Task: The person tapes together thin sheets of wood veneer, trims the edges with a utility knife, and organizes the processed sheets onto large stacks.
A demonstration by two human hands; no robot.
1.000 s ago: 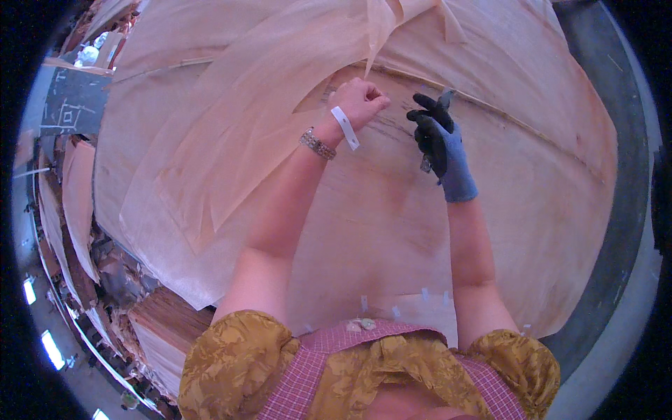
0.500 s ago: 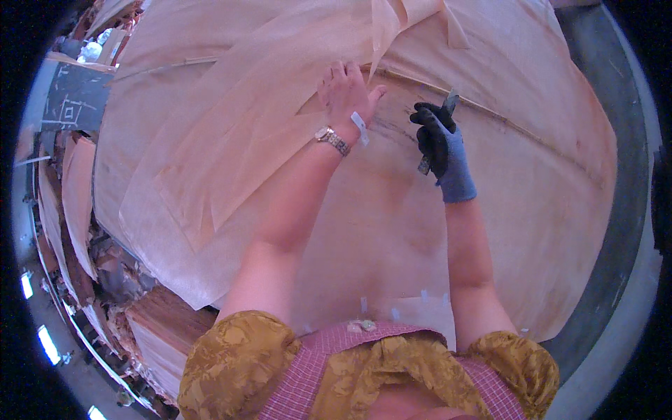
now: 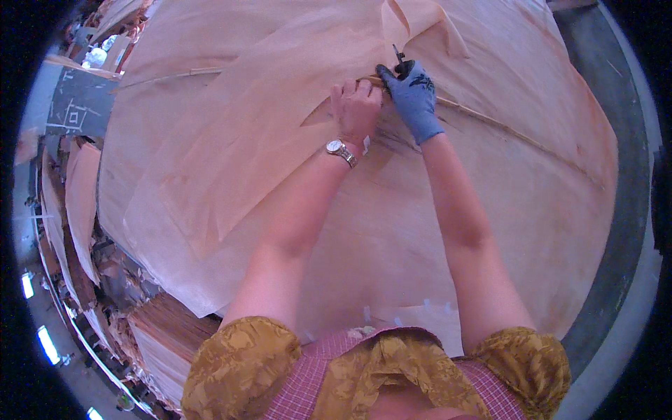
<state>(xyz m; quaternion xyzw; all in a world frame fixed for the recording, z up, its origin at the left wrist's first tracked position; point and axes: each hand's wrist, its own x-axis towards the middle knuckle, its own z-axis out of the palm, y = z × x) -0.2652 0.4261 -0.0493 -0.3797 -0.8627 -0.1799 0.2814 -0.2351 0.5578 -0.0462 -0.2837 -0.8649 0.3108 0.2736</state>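
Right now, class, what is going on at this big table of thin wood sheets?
A person leans over a stack of large, thin, pale wood veneer sheets. The bare left hand, with a silver wristwatch, presses on the edge of an upper sheet. The right hand, in a blue-grey work glove, grips a small dark tool at that same edge, close beside the left hand. More veneer is piled on the left.

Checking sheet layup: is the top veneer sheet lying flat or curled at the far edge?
Curled: the top veneer sheet folds up into a flap beyond both hands.
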